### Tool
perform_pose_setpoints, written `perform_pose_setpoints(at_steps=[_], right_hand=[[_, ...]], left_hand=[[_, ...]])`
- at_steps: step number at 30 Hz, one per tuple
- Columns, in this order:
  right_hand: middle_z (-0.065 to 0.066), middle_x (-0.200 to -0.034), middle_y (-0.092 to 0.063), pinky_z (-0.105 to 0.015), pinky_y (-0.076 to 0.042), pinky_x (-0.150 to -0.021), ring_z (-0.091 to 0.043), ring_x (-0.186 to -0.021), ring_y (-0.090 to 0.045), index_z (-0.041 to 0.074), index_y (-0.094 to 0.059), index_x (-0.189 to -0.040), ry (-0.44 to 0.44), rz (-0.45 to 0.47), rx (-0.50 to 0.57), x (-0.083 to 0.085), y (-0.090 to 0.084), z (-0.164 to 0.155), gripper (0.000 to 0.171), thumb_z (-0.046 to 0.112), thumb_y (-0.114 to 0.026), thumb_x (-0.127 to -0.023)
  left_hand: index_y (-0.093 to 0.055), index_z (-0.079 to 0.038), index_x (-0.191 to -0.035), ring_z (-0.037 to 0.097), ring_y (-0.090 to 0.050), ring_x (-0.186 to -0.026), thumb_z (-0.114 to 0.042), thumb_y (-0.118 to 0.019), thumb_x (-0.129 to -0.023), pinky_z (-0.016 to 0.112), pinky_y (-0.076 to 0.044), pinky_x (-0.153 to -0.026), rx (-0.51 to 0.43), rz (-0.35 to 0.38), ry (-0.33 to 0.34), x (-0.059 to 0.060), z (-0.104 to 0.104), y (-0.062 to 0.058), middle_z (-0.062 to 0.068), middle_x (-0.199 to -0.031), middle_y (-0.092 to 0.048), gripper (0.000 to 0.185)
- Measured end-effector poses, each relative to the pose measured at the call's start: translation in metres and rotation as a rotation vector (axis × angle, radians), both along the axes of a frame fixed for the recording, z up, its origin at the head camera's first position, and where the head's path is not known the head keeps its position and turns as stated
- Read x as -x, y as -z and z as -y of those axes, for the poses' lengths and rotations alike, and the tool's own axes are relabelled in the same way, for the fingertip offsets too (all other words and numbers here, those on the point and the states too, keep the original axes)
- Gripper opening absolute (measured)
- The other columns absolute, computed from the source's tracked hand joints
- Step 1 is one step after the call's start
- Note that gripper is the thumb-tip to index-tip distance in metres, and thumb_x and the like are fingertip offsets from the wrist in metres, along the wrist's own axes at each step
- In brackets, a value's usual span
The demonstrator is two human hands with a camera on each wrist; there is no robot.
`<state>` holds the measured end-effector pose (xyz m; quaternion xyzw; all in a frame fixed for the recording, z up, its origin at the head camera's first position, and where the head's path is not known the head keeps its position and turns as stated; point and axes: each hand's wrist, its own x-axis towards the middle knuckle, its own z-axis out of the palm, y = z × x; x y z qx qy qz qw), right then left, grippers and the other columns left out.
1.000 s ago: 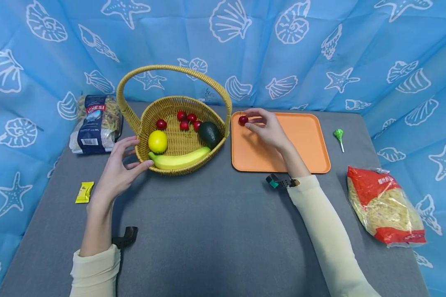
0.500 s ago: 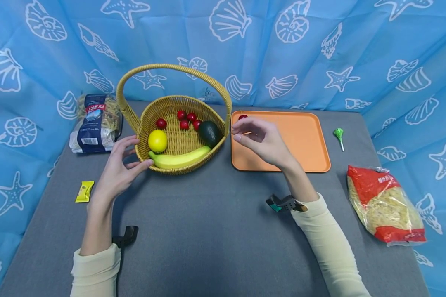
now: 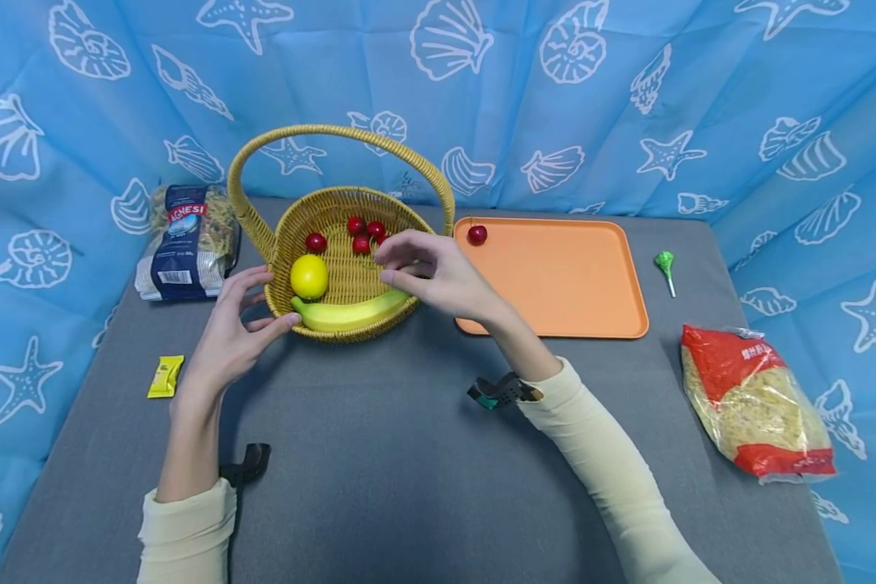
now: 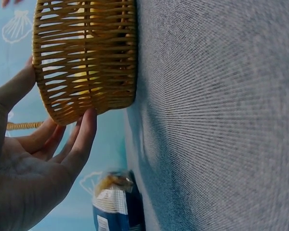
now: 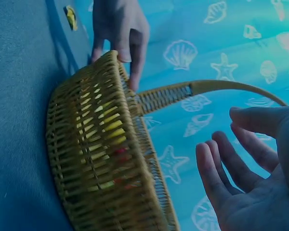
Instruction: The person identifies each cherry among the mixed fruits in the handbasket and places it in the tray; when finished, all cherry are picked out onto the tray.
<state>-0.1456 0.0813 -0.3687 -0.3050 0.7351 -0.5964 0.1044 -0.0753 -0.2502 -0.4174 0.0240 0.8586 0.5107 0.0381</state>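
A wicker basket (image 3: pixel 350 280) with a tall handle holds a banana (image 3: pixel 346 315), a round yellow fruit (image 3: pixel 310 276) and several cherries (image 3: pixel 361 245). My left hand (image 3: pixel 237 332) grips its left end, thumb on the rim and fingers against the woven side, as the left wrist view (image 4: pixel 38 183) also shows. Over the basket's right side hovers my right hand (image 3: pixel 445 272), fingers loosely bent with nothing between them; it hides the dark avocado. A single cherry (image 3: pixel 477 235) lies at the upper left corner of the orange tray (image 3: pixel 555 280).
Behind the left hand stands a pasta bag (image 3: pixel 184 243), and a small yellow packet (image 3: pixel 165 377) lies nearer. To the tray's right are a green lollipop (image 3: pixel 666 268) and a red-and-clear bag (image 3: pixel 759 410). A blue shell-patterned curtain (image 3: pixel 526 97) borders the grey table (image 3: pixel 409 470).
My right hand let go of the cherry on the tray and moved left over the basket, covering the avocado. The left hand stayed at the basket.
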Motion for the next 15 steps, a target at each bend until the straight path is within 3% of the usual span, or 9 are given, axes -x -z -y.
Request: perform_pose_setpoints(at_steps=[8,15], right_hand=[[-0.015,-0.135,-0.071,-0.037,-0.06,-0.109,-0.026,-0.122,-0.069,0.003,-0.068,-0.133,0.084,0.084,-0.135,0.04,0.011,0.047,0.031,0.012,-0.072,-0.103],[-0.024,-0.149,-0.058,-0.044,-0.056,-0.109,-0.034,-0.135,-0.061,0.001,-0.05,-0.151,0.138,0.233,-0.273,0.065,0.023,0.073,0.046,0.015,-0.063,-0.109]], left_hand=[[-0.038,-0.005,-0.164,0.049,-0.041,-0.15,-0.018,-0.079,-0.101,-0.002,-0.051,-0.088,0.011,0.002,0.001,-0.001,-0.001,-0.003,0.019,-0.174,-0.025,0.076],[-0.039,-0.006,-0.163,0.048,-0.042,-0.15,-0.021,-0.08,-0.101,-0.001,-0.051,-0.089,0.008,0.008,0.003,-0.002,-0.001,-0.005,0.018,-0.174,-0.026,0.076]])
